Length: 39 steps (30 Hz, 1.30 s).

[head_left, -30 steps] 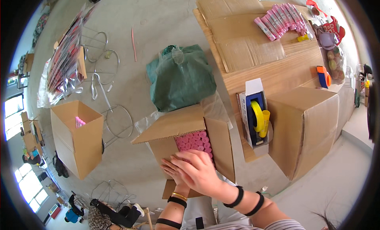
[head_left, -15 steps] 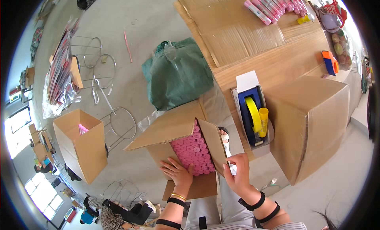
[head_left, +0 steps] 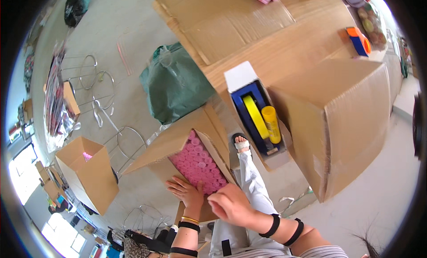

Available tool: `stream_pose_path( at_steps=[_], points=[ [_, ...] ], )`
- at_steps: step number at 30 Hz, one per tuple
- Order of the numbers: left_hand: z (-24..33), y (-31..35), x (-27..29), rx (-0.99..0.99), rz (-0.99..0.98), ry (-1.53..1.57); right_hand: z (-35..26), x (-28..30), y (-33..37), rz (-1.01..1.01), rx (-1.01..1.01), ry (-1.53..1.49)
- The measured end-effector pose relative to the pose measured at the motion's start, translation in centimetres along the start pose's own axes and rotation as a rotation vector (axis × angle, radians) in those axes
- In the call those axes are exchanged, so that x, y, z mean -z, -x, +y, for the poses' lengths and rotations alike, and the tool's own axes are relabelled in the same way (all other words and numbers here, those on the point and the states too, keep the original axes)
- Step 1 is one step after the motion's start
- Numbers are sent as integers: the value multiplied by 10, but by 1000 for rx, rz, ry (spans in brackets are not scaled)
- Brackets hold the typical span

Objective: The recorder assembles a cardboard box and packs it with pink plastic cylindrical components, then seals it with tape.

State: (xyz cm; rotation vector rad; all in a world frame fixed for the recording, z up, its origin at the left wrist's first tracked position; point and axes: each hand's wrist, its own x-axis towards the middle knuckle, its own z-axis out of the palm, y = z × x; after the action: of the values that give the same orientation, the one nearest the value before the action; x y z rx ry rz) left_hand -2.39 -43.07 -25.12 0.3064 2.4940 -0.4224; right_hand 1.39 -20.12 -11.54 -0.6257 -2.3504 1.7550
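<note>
An open cardboard box (head_left: 155, 150) with raised flaps stands in front of me, packed with pink tubes (head_left: 195, 158) whose round ends show. My left hand (head_left: 186, 195) rests with fingers spread at the box's near left side, the thumb against the lowest tubes. By the near right corner, next to the right flap (head_left: 216, 148), my right hand (head_left: 232, 205) has its fingers curled in. Its fingertips are partly hidden, so whether it grips anything does not show.
To the right is a wooden table (head_left: 307, 44) with a tape dispenser (head_left: 255, 116) in a carton, a yellow tube (head_left: 270, 124) and an orange-blue tape cutter (head_left: 358, 41). A large closed carton (head_left: 351, 124), a green bag (head_left: 175, 82), wire frames (head_left: 129, 142) and a smaller open box (head_left: 89, 176) surround me.
My right hand has left the flap's upper part and moved left and down toward the box's near corner, fingers curling more. My left hand stays at the box. The whole view has shifted.
</note>
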Motion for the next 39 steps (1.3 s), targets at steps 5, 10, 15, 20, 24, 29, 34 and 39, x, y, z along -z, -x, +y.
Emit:
stream_pose_path(
  at_steps=[5,10,15,20,24,29,34,39],
  points=[
    [7,0,2,7,-11,-22,-8,-6,23,-5,54,-109],
    [-2,-4,-3,-27,56,-38,-8,-7,57,17,62,-170],
    [6,-7,4,-23,24,8,-7,0,95,45,16,-171],
    [-3,-9,6,-57,43,53,-12,-7,125,111,9,-155],
    [-28,-5,16,-223,114,116,-17,1,138,185,42,-85],
    [-32,23,72,-231,38,359,-11,24,155,309,-78,165],
    [-114,24,71,-61,157,747,-28,26,149,272,-71,248],
    [-159,16,57,-79,-37,1121,-55,5,127,94,24,357]
  ],
)
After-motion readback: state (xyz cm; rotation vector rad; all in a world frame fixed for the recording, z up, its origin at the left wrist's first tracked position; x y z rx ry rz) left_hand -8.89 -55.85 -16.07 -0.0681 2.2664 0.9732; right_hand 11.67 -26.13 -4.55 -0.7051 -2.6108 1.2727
